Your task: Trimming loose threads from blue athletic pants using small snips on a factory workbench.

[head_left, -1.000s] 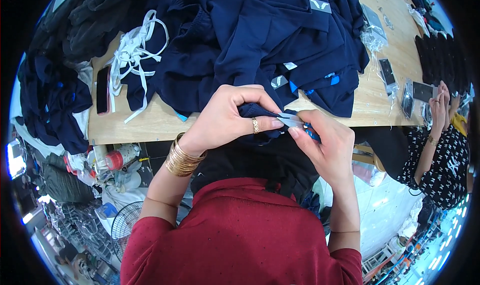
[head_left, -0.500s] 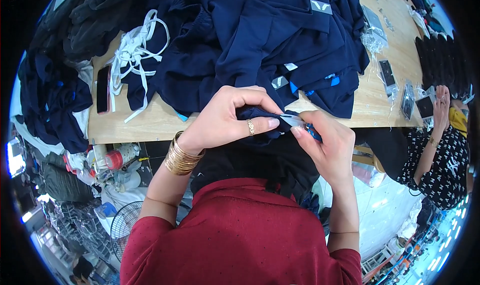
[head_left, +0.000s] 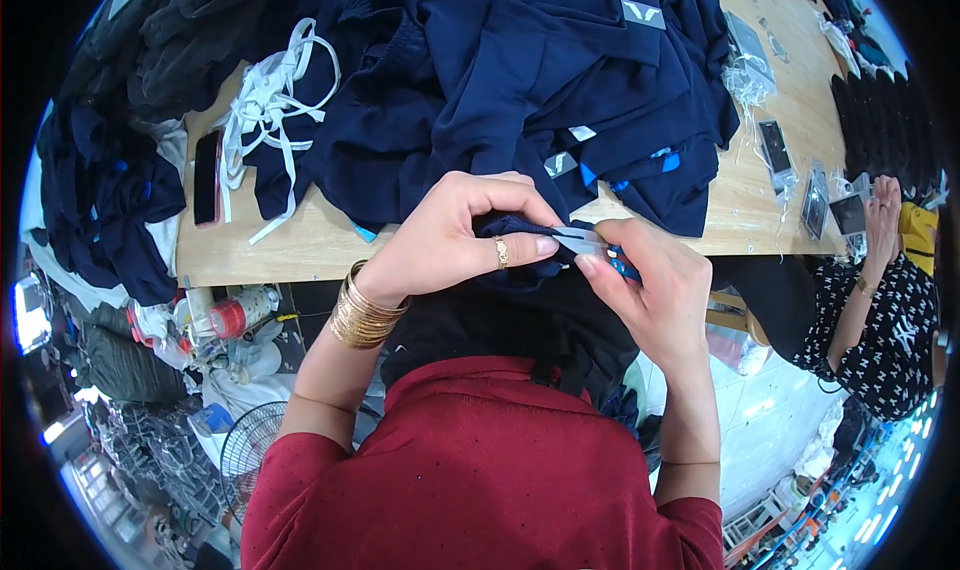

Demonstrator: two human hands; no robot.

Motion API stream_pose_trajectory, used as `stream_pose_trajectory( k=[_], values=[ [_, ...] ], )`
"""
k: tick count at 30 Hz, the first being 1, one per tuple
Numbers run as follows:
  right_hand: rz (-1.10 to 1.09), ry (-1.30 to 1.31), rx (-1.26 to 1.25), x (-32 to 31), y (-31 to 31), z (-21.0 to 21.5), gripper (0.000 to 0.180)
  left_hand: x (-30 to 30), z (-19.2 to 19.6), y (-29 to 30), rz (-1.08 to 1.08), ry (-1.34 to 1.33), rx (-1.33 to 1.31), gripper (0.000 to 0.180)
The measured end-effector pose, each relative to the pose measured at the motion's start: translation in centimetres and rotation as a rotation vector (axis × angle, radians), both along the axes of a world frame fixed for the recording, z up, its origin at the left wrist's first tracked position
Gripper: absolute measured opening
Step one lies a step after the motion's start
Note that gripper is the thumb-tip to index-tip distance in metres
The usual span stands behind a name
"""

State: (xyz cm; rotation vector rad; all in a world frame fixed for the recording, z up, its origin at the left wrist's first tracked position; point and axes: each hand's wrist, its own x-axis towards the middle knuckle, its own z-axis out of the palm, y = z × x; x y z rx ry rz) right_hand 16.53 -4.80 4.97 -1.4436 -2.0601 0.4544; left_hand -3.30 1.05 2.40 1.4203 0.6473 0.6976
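Note:
My left hand (head_left: 450,232) is closed at the table's front edge, pinching a bunched piece of navy fabric (head_left: 508,228) between thumb and forefinger. From the right, my right hand (head_left: 655,280) grips a pair of thread snips (head_left: 578,240) with pale blades and a blue handle. Their tips reach the fabric right beside my left thumb. The handle is mostly hidden in my right palm. Just beyond both hands lies a large heap of navy garments (head_left: 500,80) with grey tags and blue bits showing.
White cord (head_left: 270,110) and a phone (head_left: 207,178) lie left of the heap on the wooden table (head_left: 250,260). Dark clothes (head_left: 110,180) pile at the far left. Another phone (head_left: 773,155) and plastic packets sit at right, near a co-worker's hands (head_left: 882,220). A fan (head_left: 255,450) stands below left.
The snips have shifted slightly, their blades now lying flatter and farther left across the fabric by my left thumb. My left hand keeps its pinch. The co-worker's hands moved a little.

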Motion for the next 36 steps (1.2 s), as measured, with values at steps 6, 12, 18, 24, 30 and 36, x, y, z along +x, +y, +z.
stream_pose_trajectory(
  k=[6, 12, 18, 24, 30, 36],
  values=[
    [-0.009, -0.012, -0.017, 0.01, -0.01, 0.0, 0.02, -0.15, 0.2, 0.12, -0.004, 0.011, -0.001, 0.011],
    [-0.012, -0.018, -0.024, 0.01, -0.1, -0.05, 0.021, -0.2, 0.13, 0.11, -0.006, 0.016, 0.007, 0.011],
    [0.014, -0.024, -0.011, -0.01, 0.14, 0.15, 0.022, -0.1, -0.06, 0.22, -0.037, 0.011, 0.034, 0.01],
    [0.034, -0.036, 0.0, -0.17, 0.36, 0.16, 0.023, -0.22, 0.06, 0.23, -0.039, 0.012, 0.016, 0.009],
    [0.025, -0.052, 0.021, -0.16, 0.31, 0.04, 0.023, -0.1, 0.09, 0.18, -0.033, -0.003, 0.009, 0.009],
    [0.021, -0.066, 0.023, -0.15, 0.34, -0.12, 0.022, -0.2, 0.24, 0.27, -0.045, 0.024, -0.009, 0.009]
  ],
)
